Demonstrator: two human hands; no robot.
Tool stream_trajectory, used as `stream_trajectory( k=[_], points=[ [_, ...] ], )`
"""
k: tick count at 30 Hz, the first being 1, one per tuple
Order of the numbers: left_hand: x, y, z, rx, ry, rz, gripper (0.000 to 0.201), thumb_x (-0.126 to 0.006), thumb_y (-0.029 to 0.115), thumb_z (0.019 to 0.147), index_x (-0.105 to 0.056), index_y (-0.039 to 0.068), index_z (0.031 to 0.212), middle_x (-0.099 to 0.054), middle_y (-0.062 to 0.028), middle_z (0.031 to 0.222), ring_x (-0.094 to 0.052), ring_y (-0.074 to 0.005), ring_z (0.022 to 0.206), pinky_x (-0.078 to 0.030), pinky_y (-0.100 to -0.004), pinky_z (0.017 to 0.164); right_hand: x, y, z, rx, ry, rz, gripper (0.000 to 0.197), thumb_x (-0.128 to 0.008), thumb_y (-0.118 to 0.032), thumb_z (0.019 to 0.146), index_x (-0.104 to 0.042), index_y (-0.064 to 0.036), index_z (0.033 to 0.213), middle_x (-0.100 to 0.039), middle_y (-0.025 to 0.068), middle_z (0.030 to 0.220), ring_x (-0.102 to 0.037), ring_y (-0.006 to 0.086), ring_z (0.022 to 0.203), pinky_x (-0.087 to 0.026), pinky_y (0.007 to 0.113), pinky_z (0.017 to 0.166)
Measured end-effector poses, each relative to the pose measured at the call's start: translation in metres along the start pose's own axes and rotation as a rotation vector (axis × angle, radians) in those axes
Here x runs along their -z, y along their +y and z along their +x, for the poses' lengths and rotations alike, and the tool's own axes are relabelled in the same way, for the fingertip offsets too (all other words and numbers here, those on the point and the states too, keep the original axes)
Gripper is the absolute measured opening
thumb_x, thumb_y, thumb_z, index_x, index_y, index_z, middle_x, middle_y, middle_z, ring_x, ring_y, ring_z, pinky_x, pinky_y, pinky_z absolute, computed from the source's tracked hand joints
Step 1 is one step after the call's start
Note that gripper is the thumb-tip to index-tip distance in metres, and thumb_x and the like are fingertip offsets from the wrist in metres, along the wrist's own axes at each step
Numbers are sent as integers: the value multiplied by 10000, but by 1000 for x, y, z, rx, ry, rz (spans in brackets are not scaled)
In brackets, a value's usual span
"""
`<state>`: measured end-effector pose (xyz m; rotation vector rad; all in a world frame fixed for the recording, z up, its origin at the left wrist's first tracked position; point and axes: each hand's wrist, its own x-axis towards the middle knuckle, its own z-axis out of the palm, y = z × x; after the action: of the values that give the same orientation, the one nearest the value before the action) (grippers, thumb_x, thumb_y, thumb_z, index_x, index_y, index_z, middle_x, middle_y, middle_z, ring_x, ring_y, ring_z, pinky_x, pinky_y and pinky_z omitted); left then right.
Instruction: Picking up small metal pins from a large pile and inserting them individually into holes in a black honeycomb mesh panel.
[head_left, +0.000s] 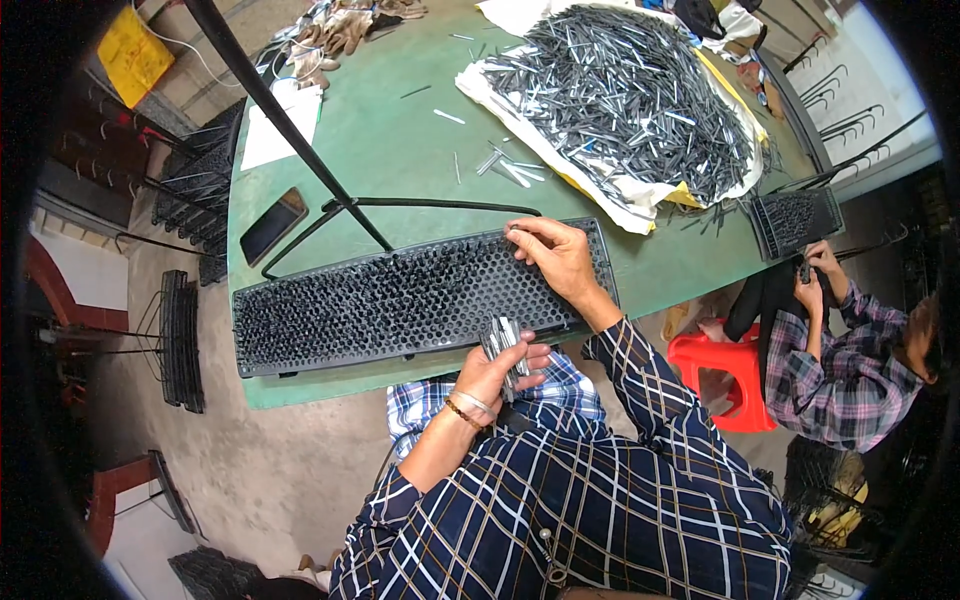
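Note:
A long black perforated panel (500,297) lies along the near edge of the green table. Dark strips stand upright in its holes on the left and middle, while bare holes show toward the right. My left hand (480,378) is closed round a bundle of thin grey-black strips (498,338), just off the panel's near edge. Over the panel's far right part, my right hand (562,262) has thumb and fingertips pinched together. What sits in that pinch, if anything, is too small to name.
A black rod frame (320,168) rises behind the panel, beside a phone (273,226) and white paper (275,135). An open white sack (470,88) heaped with strips lies on the green table (400,140). A co-worker (845,370) sits at right, near a red stool (748,390).

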<state>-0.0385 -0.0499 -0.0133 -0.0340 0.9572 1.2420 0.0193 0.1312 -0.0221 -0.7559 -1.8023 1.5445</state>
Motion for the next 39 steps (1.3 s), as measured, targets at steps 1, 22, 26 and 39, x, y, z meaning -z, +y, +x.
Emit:
stream_trajectory(
  k=[1,22,26,39],
  points=[
    [1,0,0,1,-4,-9,268,-547,142,902,-520,14,1135,-622,-144,1036,-625,-205,909,-556,-320,727,-1,-1,0,18,17,-12,184,-635,-101,836,-659,16,975,-673,66,837,-610,84,638,-483,196,552],
    [1,-2,-2,-6,-26,67,255,-562,149,899,-523,10,1108,-620,-155,1051,-631,-201,897,-557,-315,731,-5,5,-5,350,75,-374,190,-645,-44,804,-648,-4,990,-655,99,884,-632,150,763,-500,252,641],
    [0,-1,-2,0,-25,98,268,-567,153,896,-517,7,1115,-619,-154,1054,-631,-197,893,-553,-315,731,-5,1,-6,526,-11,-515,217,-648,-31,784,-645,-30,1001,-633,127,951,-627,254,842,-510,312,703],
    [0,-4,-2,-44,-20,55,274,-554,130,899,-507,6,1138,-621,-145,1036,-627,-214,905,-557,-324,726,0,-14,-9,480,-3,-521,167,-646,-60,793,-653,-9,952,-600,107,916,-611,199,792,-485,289,667]
  ],
)
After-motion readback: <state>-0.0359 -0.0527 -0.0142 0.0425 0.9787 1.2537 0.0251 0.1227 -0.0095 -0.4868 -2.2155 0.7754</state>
